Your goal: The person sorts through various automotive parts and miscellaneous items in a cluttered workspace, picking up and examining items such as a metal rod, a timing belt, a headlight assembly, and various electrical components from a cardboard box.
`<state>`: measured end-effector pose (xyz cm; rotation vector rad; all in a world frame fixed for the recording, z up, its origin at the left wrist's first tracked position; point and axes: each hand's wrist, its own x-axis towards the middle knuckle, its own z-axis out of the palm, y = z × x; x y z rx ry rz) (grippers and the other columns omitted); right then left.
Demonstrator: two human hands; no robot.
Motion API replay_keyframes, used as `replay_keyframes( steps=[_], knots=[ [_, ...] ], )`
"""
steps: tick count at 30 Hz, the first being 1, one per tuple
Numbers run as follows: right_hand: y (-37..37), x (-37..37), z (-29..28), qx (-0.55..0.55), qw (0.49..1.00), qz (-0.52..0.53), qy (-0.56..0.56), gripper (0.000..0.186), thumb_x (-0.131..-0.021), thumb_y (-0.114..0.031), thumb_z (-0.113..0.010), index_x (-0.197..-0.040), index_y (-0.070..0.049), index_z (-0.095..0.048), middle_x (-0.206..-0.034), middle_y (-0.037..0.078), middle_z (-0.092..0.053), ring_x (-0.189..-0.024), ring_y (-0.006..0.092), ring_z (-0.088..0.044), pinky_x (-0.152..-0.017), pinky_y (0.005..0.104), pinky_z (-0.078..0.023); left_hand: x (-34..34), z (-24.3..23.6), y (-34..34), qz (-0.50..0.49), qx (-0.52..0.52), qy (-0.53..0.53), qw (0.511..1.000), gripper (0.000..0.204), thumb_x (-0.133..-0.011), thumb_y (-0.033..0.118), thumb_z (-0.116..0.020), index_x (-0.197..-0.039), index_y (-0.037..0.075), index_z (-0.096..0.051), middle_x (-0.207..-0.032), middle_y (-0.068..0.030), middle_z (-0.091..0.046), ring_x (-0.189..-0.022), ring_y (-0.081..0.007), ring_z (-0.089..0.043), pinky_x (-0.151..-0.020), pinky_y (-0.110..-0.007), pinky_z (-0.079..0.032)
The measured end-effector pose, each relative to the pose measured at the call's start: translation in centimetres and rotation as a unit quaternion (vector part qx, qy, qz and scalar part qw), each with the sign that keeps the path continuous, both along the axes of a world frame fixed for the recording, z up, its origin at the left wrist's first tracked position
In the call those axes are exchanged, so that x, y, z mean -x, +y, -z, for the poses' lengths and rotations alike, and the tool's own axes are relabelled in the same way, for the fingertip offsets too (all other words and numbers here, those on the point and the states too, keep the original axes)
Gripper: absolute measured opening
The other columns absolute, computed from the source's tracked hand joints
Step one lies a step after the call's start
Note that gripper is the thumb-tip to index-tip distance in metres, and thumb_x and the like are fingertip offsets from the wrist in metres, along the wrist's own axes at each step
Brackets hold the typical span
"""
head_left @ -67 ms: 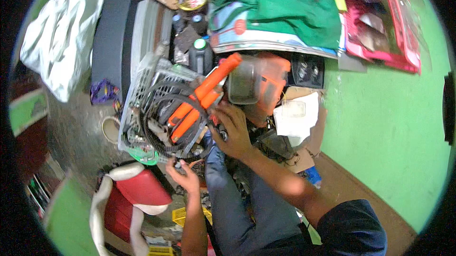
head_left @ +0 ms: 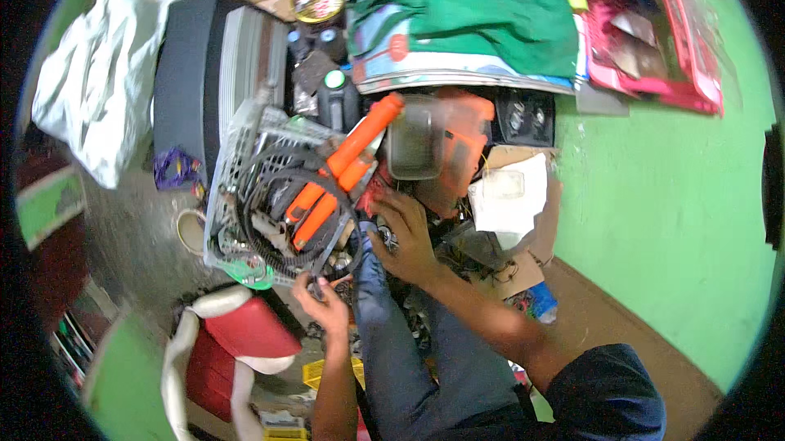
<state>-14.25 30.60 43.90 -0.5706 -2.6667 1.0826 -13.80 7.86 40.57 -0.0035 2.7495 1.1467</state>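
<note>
Dark grey floor [head_left: 135,232] and its load, located relative to the light grey basket [head_left: 210,224], whose own footing is hidden. Just left of the basket: a pale-rimmed round vessel [head_left: 181,232]. Left of and beyond it: a crumpled purple packet [head_left: 176,168], beside a black case [head_left: 184,73]. Nearer the wearer than the basket: a red-and-white seat [head_left: 253,322].

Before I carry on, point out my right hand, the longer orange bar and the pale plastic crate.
Right hand [head_left: 406,242]: head view, back of the hand.
Longer orange bar [head_left: 355,147]: head view, middle of its upper stretch.
Pale plastic crate [head_left: 217,200]: head view, left side wall.
</note>
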Motion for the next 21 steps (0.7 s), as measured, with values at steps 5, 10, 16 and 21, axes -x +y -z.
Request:
replay_keyframes(
  steps=[5, 10, 16, 21],
  knots=[
    [1.4, -11.5, -1.1, 0.073, 0.983, 0.144, -0.084, 0.048, -0.085, -0.01, -0.072, -0.131, -0.005, -0.058, -0.125, 0.02, -0.058, -0.12, 0.0386, -0.055, -0.104, 0.0463, -0.043, -0.7, -1.3, 6.5, 0.2, -0.093, -0.091, 0.971, 0.022, -0.094, 0.002, -0.058, -0.115, -0.002, -0.058, -0.112, -0.0207, -0.056, -0.104, -0.0343, -0.056, -0.076, -0.038, -0.052],
    [3.4, -21.2, 0.4, 0.073, 0.94, 0.313, -0.11, 0.039, -0.09, -0.009, -0.067, -0.127, -0.003, -0.058, -0.119, 0.022, -0.061, -0.108, 0.0411, -0.059, -0.098, 0.0468, -0.047, -1.7, 0.6, 11.2, 0.377, -0.065, -0.1, 0.919, 0.018, -0.09, 0.004, -0.062, -0.107, 0.0, -0.061, -0.105, -0.0181, -0.061, -0.099, -0.04, -0.055, -0.091, -0.046, -0.043],
    [6.3, -28.3, 2.0, 0.109, 0.873, 0.468, -0.082, 0.034, -0.092, -0.008, -0.065, -0.125, -0.001, -0.058, -0.119, 0.021, -0.063, -0.112, 0.0403, -0.059, -0.098, 0.0463, -0.047, -4.7, 2.9, 18.5, 0.545, -0.024, -0.09, 0.833, 0.018, -0.091, 0.009, -0.063, -0.108, 0.002, -0.061, -0.103, -0.0181, -0.059, -0.102, -0.0392, -0.055, -0.092, -0.05, -0.042],
    [11.4, -33.4, 7.4, 0.02, 0.851, 0.517, -0.096, 0.04, -0.09, -0.006, -0.069, -0.127, 0.0, -0.057, -0.114, 0.021, -0.06, -0.108, 0.0367, -0.06, -0.092, 0.0413, -0.049, -8.9, 7.1, 27.8, 0.64, -0.091, -0.083, 0.758, 0.024, -0.09, 0.012, -0.067, -0.11, 0.0, -0.059, -0.104, -0.021, -0.057, -0.099, -0.0429, -0.056, -0.086, -0.049, -0.046]
  ],
)
